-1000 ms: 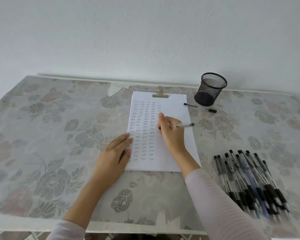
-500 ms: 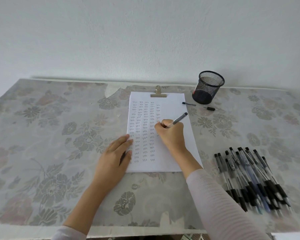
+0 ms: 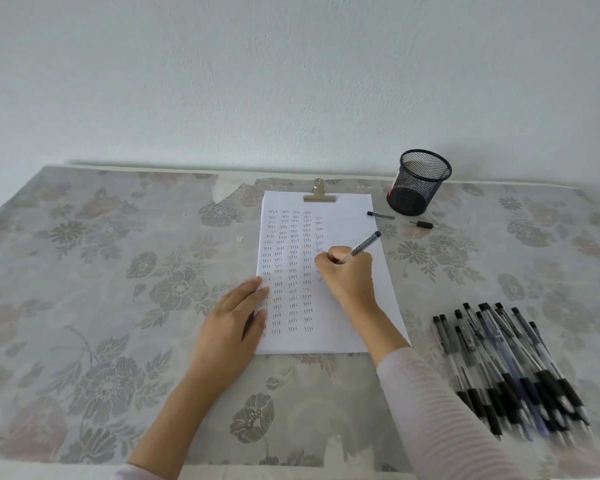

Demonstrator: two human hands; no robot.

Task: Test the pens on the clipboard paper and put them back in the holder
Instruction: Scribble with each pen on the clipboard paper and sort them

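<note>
A clipboard paper (image 3: 347, 216) covered in columns of small written marks lies in the middle of the table under a metal clip (image 3: 319, 195). My right hand (image 3: 349, 275) grips a pen (image 3: 362, 247), its tip down on the paper in the fifth column. My left hand (image 3: 234, 320) rests flat on the sheet's left edge, fingers spread. A black mesh holder (image 3: 418, 183) stands at the back right; nothing shows above its rim. A pile of several black pens (image 3: 506, 362) lies at the right.
Two small pen parts, a dark cap (image 3: 380, 215) and a short black piece (image 3: 422, 224), lie between the paper and the holder. A floral cloth (image 3: 118, 289) covers the table, which meets a white wall at the back.
My right hand turned the pen from lying sideways to upright writing grip and moved down the paper, where its tip now rests. The left hand has stayed put.
</note>
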